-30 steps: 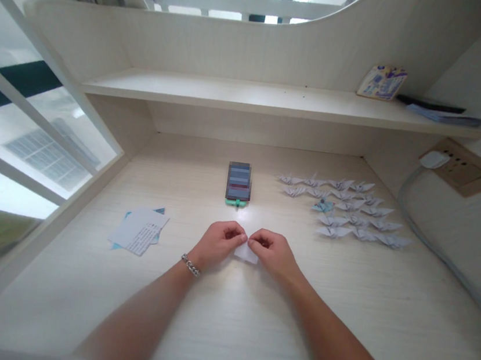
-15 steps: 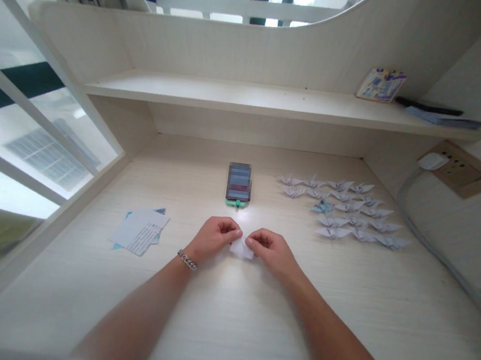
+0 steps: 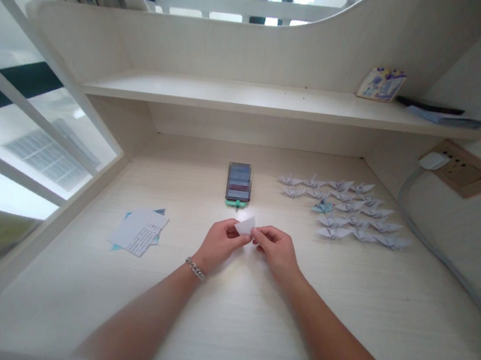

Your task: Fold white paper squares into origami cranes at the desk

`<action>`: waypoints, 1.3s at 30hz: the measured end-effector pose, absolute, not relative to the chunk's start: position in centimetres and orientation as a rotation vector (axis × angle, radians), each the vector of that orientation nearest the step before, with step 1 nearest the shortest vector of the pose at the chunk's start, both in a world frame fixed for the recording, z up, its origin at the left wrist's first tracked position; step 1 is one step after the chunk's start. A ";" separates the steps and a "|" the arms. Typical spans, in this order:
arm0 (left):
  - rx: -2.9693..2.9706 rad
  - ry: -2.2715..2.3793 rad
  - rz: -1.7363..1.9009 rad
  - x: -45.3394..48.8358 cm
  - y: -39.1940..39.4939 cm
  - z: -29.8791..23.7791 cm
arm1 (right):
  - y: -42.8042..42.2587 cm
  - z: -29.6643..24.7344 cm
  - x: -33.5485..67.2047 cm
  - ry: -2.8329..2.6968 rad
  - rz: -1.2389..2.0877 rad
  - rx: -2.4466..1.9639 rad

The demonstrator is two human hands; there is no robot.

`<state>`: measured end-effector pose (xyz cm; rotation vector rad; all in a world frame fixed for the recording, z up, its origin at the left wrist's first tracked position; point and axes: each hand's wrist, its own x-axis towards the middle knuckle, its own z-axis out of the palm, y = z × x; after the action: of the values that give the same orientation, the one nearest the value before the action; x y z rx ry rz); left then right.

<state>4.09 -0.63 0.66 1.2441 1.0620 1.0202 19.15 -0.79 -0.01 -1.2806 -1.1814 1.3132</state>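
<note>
A small white piece of folded paper (image 3: 245,225) is held between my two hands above the middle of the desk. My left hand (image 3: 223,240), with a chain bracelet at the wrist, pinches its lower left part between thumb and fingers. At its lower right corner, my right hand (image 3: 274,245) grips the paper between thumb and index finger. Several folded paper cranes (image 3: 343,220) stand in rows to the right, mostly white, with one blue crane (image 3: 322,206) among them. Left of my hands lies a loose stack of paper sheets (image 3: 140,231), the top one bearing handwriting.
A phone (image 3: 239,183) with a blurred screen lies just beyond my hands. Behind it runs a raised shelf (image 3: 225,91) holding a small printed packet (image 3: 381,84). A grey cable (image 3: 429,250) trails along the right wall from a plug in the socket (image 3: 465,169).
The folded paper has turned from pointing toward me to standing up above my fingertips. My left hand has shifted slightly right and my hands are closer together.
</note>
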 end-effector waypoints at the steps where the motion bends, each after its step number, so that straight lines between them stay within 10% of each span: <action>1: 1.218 1.056 1.046 4.0 -0.5 0.6 | -0.8 0.0 19.1 -1.195 1.315 -1.279; 39: 1.202 0.975 0.978 3.4 -0.5 0.9 | -0.6 0.4 20.0 -1.234 1.411 -1.200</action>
<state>3.43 -0.53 0.92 1.2017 0.9754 0.9781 20.00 -0.58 0.40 -1.1997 -1.2338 1.4110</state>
